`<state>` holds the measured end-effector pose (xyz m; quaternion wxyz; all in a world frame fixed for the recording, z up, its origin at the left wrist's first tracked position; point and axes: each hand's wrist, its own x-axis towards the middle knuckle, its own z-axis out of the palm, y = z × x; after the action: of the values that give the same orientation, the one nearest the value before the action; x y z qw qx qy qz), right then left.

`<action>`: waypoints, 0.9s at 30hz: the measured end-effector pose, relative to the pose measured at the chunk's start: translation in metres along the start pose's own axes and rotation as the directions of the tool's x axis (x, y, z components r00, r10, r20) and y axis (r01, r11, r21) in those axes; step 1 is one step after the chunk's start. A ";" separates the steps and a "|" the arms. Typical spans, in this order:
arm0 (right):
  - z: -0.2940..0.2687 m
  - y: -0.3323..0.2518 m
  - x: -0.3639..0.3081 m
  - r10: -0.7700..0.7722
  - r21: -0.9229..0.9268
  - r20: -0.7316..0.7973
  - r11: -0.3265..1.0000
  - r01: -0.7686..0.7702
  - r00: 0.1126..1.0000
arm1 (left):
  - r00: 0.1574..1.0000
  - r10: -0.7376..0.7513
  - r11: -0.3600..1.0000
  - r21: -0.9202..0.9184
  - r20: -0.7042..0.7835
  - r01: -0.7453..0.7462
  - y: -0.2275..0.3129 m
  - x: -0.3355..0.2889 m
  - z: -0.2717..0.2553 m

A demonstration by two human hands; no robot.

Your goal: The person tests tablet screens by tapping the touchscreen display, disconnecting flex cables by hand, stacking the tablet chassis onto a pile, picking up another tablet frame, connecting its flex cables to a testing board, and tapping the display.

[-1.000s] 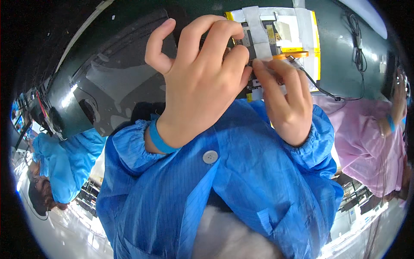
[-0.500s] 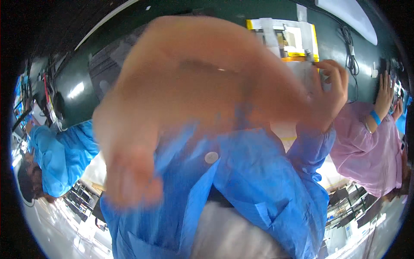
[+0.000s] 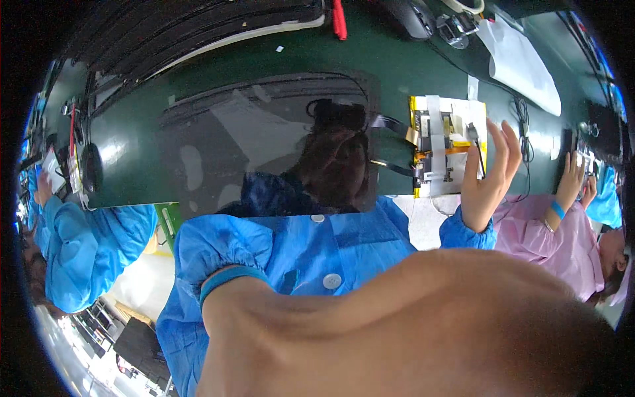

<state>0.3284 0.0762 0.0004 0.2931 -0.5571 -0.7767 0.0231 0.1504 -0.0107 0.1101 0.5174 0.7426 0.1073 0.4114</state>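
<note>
My left hand [image 3: 423, 331] is very near the camera and fills the lower right; a blue band circles its wrist. Its fingers are out of sight. My right hand [image 3: 491, 175] has its fingers stretched up and apart at the right edge of a flat electronic assembly [image 3: 450, 122] with yellow-taped edges and clear tape strips. Beside its thumb lies a small dark cable plug [image 3: 472, 131]; I cannot tell whether they touch. Left of the assembly lies a glossy black screen panel [image 3: 225, 152], joined to it by flat ribbon cables [image 3: 391, 124].
On the dark green table are a red pen [image 3: 339, 20], a black mouse [image 3: 411, 18], a small metal device [image 3: 456, 30], a white sheet [image 3: 522, 66] and a bundled black cable [image 3: 522, 132]. Co-workers in blue [image 3: 99, 238] and pink [image 3: 549, 225] sit at either side.
My left hand has swung from across the upper middle to the lower right, uncovering the screen panel. The fingers of my right hand have spread. The view has shifted, showing more of the table's far side.
</note>
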 end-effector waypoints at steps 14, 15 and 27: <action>0.020 -0.007 0.013 -0.064 -0.016 0.154 0.998 0.067 0.986 | 0.993 -0.006 0.989 -0.145 -0.116 -0.011 0.030 -0.057 -0.047; 0.021 -0.006 0.013 -0.081 -0.023 0.134 0.996 0.085 0.988 | 0.993 -0.008 0.987 -0.163 -0.117 -0.012 0.033 -0.061 -0.048; 0.027 -0.007 0.011 -0.019 0.087 0.137 0.996 0.007 0.990 | 0.713 0.018 0.944 -0.223 -0.701 -0.243 0.067 -0.200 -0.108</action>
<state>0.3077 0.0913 -0.0144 0.2628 -0.5358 -0.7970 0.0929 -0.0726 -0.0839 0.0810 0.5155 0.4541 0.1753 0.7052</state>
